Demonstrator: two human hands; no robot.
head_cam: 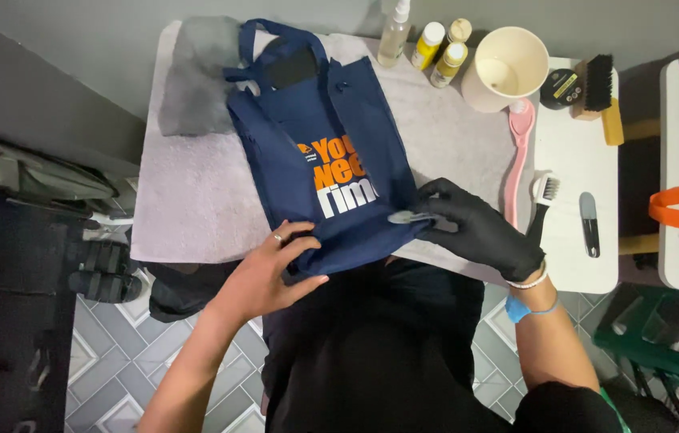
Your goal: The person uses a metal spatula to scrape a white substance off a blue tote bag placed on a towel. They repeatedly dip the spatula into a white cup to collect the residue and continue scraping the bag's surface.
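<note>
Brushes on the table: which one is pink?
The long-handled brush lying beside the cream cup. The wooden brush has dark bristles; the small brush has a black handle.

tote bag (331,160): matt navy woven cloth, printed lettering | towel (195,192): rough pale terry cloth | right hand (480,228): black glove, slight rubbery sheen | left hand (267,273): bare, metal ring | table (580,160): smooth white | cup (508,68): cream plastic, smooth | brush (602,92): wooden back, dark bristles
</note>
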